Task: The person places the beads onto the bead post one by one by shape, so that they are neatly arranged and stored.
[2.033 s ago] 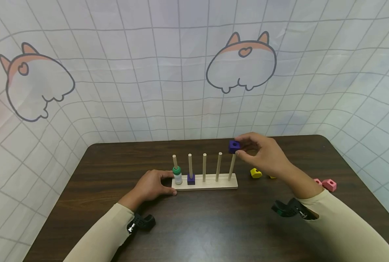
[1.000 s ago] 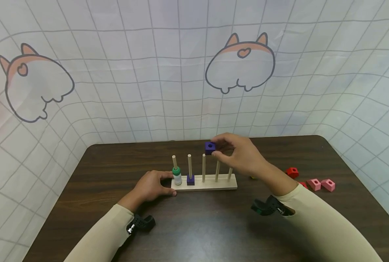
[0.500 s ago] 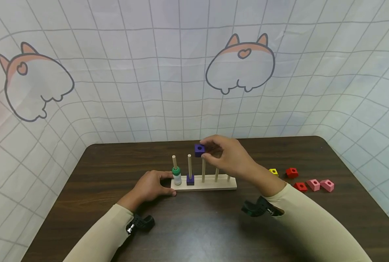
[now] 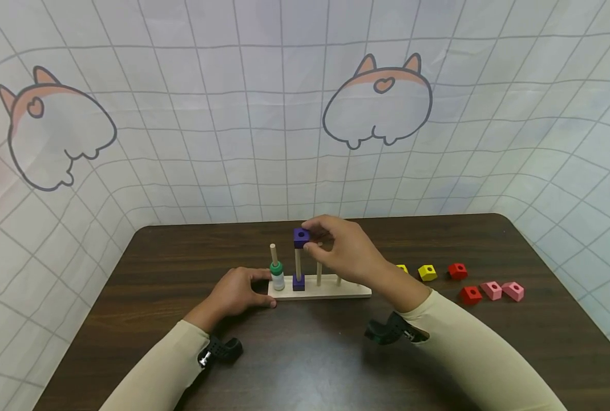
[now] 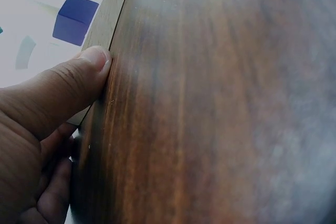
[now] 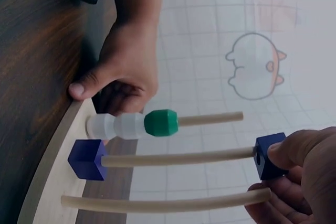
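Note:
A pale wooden peg stand (image 4: 335, 293) with a row of upright pegs lies on the table. My left hand (image 4: 235, 292) holds its left end, thumb at the front edge and fingers behind, as the left wrist view shows too. On the leftmost peg sit white beads (image 6: 113, 126) under a green bead (image 6: 161, 123). One purple block (image 4: 298, 283) rests at the foot of the second peg. Another purple block (image 6: 269, 156) is pinched between thumb and fingers of my right hand (image 4: 347, 249), right at that peg's tip, its hole facing the peg end.
Right of the stand lie yellow blocks (image 4: 427, 273), red blocks (image 4: 471, 295) and pink blocks (image 4: 513, 291), one yellow partly hidden by my right forearm. Behind the dark wooden table (image 4: 305, 354) hangs a white gridded curtain (image 4: 222, 142).
My right hand has carried the purple block leftward along the row of pegs, from the rightmost peg to the tip of the second. The left hand has stayed on the stand.

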`<state>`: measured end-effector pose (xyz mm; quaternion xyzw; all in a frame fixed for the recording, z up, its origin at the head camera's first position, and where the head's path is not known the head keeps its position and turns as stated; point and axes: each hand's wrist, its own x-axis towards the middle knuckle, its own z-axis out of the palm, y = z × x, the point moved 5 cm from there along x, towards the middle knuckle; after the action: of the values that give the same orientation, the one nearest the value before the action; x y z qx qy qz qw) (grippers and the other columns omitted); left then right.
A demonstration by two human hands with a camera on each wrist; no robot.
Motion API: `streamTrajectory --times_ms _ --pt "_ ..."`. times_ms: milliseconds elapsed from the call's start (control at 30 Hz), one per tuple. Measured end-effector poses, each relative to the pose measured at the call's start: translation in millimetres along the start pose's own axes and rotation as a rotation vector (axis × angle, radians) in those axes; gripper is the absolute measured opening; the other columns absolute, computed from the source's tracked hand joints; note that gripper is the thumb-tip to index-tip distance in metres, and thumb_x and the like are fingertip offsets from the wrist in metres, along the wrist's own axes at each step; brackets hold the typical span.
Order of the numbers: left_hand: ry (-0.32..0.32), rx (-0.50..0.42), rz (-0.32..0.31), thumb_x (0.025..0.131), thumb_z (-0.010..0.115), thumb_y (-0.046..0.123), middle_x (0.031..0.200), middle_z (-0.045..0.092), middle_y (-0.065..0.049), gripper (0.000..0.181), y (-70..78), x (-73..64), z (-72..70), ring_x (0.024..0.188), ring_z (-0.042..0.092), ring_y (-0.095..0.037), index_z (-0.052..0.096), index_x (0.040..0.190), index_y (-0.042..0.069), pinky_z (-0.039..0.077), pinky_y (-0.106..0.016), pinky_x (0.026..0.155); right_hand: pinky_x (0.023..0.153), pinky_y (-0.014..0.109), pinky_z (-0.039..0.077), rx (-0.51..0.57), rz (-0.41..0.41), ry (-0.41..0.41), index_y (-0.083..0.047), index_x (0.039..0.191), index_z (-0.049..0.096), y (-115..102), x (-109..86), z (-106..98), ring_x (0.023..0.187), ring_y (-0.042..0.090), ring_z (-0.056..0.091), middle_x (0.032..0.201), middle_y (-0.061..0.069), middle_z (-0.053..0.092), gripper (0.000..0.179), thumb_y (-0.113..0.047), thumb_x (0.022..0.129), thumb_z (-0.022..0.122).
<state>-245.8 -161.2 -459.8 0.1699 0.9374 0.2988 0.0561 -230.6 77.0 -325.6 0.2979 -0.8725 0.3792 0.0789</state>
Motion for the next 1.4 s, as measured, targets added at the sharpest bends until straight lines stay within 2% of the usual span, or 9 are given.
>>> streamTrajectory --times_ms 167,367,500,767,933,1233,1400 --pt "-0.002 -0.005 0.002 0.075 0.093 0.041 0.131 0.068 -0.006 0.063 0.6 0.0 -0.2 0.126 0.06 -0.031 0.073 0.13 0.018 0.048 -0.052 0.102 0.082 0.036 0.057 -0.01 0.001 -0.003 -0.006 0.129 0.065 -4.6 -0.2 3.9 0.096 0.013 0.066 0.109 0.0 0.07 0.036 -0.014 0.096 0.074" --pt "-0.001 0.007 0.004 0.075 0.092 0.041 0.133 0.067 -0.008 0.062 0.6 0.3 0.2 0.126 0.059 -0.032 0.074 0.129 0.017 0.048 -0.052 0.102 0.077 0.031 0.054 -0.062 0.006 0.012 -0.006 0.13 0.065 -8.7 -1.1 9.3 0.091 0.011 0.062 0.109 -0.001 0.069 0.036 -0.012 0.096 0.074" --pt "0.003 0.004 0.002 0.074 0.093 0.041 0.131 0.068 -0.007 0.062 -0.9 0.3 0.8 0.125 0.06 -0.031 0.074 0.128 0.017 0.048 -0.052 0.102 0.079 0.03 0.053 -0.069 0.022 0.022 -0.005 0.131 0.065 -9.6 -2.1 14.9 0.094 0.012 0.062 0.113 0.001 0.068 0.037 -0.011 0.096 0.073" --pt "0.001 0.0 -0.007 0.074 0.093 0.04 0.131 0.069 -0.006 0.061 -1.9 0.5 2.4 0.125 0.061 -0.03 0.074 0.127 0.018 0.048 -0.051 0.102 0.078 0.032 0.053 -0.074 0.075 0.057 -0.003 0.13 0.065 -0.7 -8.0 29.3 0.091 0.013 0.063 0.11 0.002 0.07 0.037 -0.011 0.095 0.073" --pt "0.005 -0.003 -0.007 0.074 0.093 0.04 0.13 0.069 -0.005 0.061 -0.4 0.5 1.4 0.125 0.061 -0.03 0.074 0.128 0.018 0.048 -0.051 0.102 0.08 0.035 0.053 -0.062 0.064 0.092 -0.002 0.13 0.065 4.0 -11.7 34.4 0.092 0.015 0.065 0.111 0.005 0.071 0.037 -0.01 0.094 0.074" --pt "0.001 -0.008 -0.003 0.074 0.093 0.04 0.129 0.069 -0.005 0.061 0.8 -0.3 0.6 0.124 0.061 -0.03 0.074 0.128 0.017 0.049 -0.051 0.101 0.068 0.032 0.05 -0.014 0.04 0.165 -0.003 0.127 0.065 10.0 -18.2 40.2 0.083 0.016 0.061 0.104 0.004 0.07 0.039 -0.01 0.091 0.078" --pt "0.002 -0.001 0.0 0.074 0.093 0.04 0.129 0.069 -0.005 0.061 0.7 0.0 0.4 0.125 0.061 -0.03 0.074 0.127 0.018 0.049 -0.051 0.101 0.074 0.034 0.054 0.049 0.061 0.165 -0.006 0.134 0.057 17.8 -22.1 47.2 0.09 0.016 0.067 0.109 0.003 0.071 0.048 -0.008 0.09 0.078"
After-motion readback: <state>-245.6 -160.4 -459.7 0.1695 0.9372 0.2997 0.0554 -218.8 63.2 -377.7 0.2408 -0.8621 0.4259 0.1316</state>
